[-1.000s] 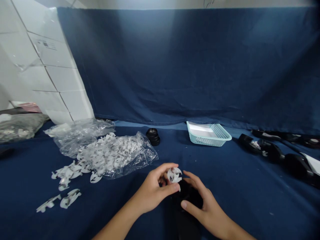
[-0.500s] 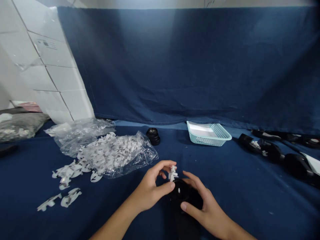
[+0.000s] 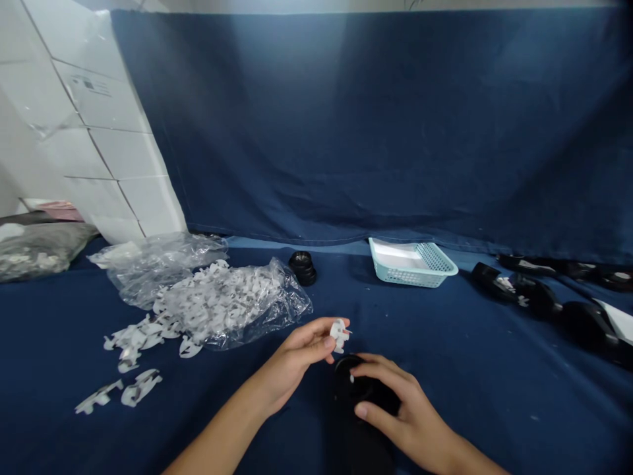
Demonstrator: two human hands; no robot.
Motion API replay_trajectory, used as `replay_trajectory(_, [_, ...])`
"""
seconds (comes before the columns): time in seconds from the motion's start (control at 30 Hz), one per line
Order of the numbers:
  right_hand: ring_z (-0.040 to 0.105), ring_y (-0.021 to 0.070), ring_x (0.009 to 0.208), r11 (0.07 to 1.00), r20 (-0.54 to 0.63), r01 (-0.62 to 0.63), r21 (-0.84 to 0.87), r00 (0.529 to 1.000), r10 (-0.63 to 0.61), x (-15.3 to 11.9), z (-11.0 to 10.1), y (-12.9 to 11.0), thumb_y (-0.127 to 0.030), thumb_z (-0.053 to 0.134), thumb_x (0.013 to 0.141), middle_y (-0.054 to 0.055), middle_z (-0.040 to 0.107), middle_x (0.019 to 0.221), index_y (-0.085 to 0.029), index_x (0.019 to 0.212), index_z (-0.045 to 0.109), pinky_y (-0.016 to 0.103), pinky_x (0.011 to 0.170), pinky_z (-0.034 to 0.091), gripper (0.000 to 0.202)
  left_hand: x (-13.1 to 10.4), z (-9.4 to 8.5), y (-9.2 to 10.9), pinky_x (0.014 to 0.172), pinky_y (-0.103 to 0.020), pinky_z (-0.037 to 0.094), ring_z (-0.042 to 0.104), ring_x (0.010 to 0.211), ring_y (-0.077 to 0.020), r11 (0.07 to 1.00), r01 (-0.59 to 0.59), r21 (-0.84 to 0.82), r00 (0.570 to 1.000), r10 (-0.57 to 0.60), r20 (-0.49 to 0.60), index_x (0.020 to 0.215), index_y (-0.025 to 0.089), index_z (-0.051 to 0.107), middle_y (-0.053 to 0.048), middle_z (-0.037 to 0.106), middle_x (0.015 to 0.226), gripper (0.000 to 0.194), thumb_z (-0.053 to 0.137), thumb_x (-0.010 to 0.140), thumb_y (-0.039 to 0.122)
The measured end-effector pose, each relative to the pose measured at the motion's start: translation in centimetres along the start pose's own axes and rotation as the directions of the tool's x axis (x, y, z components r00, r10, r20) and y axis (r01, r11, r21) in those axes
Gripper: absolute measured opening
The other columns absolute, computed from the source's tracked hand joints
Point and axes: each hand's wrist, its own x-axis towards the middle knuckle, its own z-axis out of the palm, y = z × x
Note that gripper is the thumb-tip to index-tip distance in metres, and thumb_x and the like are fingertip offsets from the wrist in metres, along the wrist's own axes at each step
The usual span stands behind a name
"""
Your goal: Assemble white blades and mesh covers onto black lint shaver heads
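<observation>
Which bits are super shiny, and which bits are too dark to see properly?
In the head view, white glints shine on the plastic bag, and a pale glow lights the top of the blue curtain; in that same view, the black part by the right hand is so dark its details mostly vanish.

Apparently a workshop: heaped white plastic parts (image 3: 220, 300) on a cloth-covered table (image 3: 475, 376).

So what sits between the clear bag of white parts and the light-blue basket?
A stack of black round pieces, close by the bag, then blue cloth up to the basket, as the head view shows.
</observation>
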Motion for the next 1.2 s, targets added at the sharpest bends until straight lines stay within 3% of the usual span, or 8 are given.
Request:
replay_trajectory(0.2, [0.049, 0.0268, 0.129, 1.000, 0.047, -0.021, 0.012, 0.999, 0.020, 0.1, -0.1, -0.1, -0.040, 0.064, 0.088, 0.005, 0.053, 0.138, -0.036, 0.120, 0.058, 0.049, 0.109, 0.037, 0.033, -0.1, 0.1, 0.1, 0.088, -0.035, 0.039, 0.052, 0.110, -0.0241, 0.998, -0.001, 0.065, 0.999, -0.002, 0.036, 0.124, 0.025, 0.061, -0.007, 0.062, 0.117, 0.038, 0.063, 0.088, 0.034])
replay_trajectory(0.37, [0.052, 0.0252, 0.125, 0.999, 0.039, -0.008, 0.037, 0.999, 0.006, -0.1, -0.1, -0.2, -0.038, 0.064, 0.089, 0.006, 0.056, 0.134, -0.033, 0.120, 0.055, 0.045, 0.107, 0.039, 0.033, -0.4, -0.3, 0.7, 0.103, -0.039, 0.034, 0.052, 0.118, -0.0226, 0.889, -0.111, 0.444, 0.994, 0.090, 0.069, 0.127, 0.031, 0.057, -0.002, 0.060, 0.125, 0.041, 0.064, 0.087, 0.026])
replay_trajectory(0.43, [0.052, 0.0256, 0.124, 0.999, 0.040, -0.017, 0.038, 0.999, 0.016, -0.1, -0.2, -0.3, -0.037, 0.064, 0.088, 0.006, 0.057, 0.132, -0.032, 0.116, 0.057, 0.046, 0.106, 0.039, 0.029, -0.4, -0.5, 0.9, 0.106, -0.039, 0.032, 0.051, 0.120, -0.0211, 0.839, -0.155, 0.521, 0.988, 0.132, 0.081, 0.129, 0.032, 0.055, -0.001, 0.060, 0.127, 0.044, 0.065, 0.087, 0.024])
replay_trajectory(0.77, [0.051, 0.0265, 0.125, 0.998, 0.059, -0.015, 0.058, 0.998, 0.011, 0.1, -0.1, -0.2, -0.036, 0.062, 0.090, 0.008, 0.054, 0.134, -0.029, 0.115, 0.058, 0.047, 0.108, 0.038, 0.027, -0.4, 0.0, 0.8, 0.095, -0.038, 0.042, 0.057, 0.108, -0.0203, 0.775, -0.251, 0.581, 0.968, 0.184, 0.172, 0.116, 0.027, 0.063, -0.003, 0.062, 0.117, 0.028, 0.063, 0.088, 0.022])
replay_trajectory(1.0, [0.046, 0.0240, 0.128, 0.998, 0.145, 0.010, 0.067, 0.989, -0.020, 0.4, -0.6, -1.1, -0.032, 0.050, 0.097, 0.007, 0.049, 0.135, -0.029, 0.121, 0.053, 0.045, 0.112, 0.034, 0.025, -0.3, 0.1, 0.7, 0.093, -0.037, 0.043, 0.057, 0.106, -0.0199, 0.788, -0.250, 0.563, 0.968, 0.183, 0.174, 0.113, 0.024, 0.064, -0.004, 0.062, 0.115, 0.026, 0.062, 0.088, 0.022])
replay_trajectory(1.2, [0.044, 0.0220, 0.129, 0.999, 0.153, 0.018, 0.045, 0.988, -0.025, 0.4, -0.6, -0.9, -0.031, 0.051, 0.096, 0.006, 0.047, 0.136, -0.030, 0.120, 0.051, 0.043, 0.113, 0.032, 0.023, -0.3, 0.2, 0.7, 0.091, -0.037, 0.044, 0.058, 0.105, -0.0203, 0.790, -0.240, 0.564, 0.970, 0.172, 0.172, 0.112, 0.024, 0.064, -0.004, 0.062, 0.115, 0.025, 0.063, 0.087, 0.023])
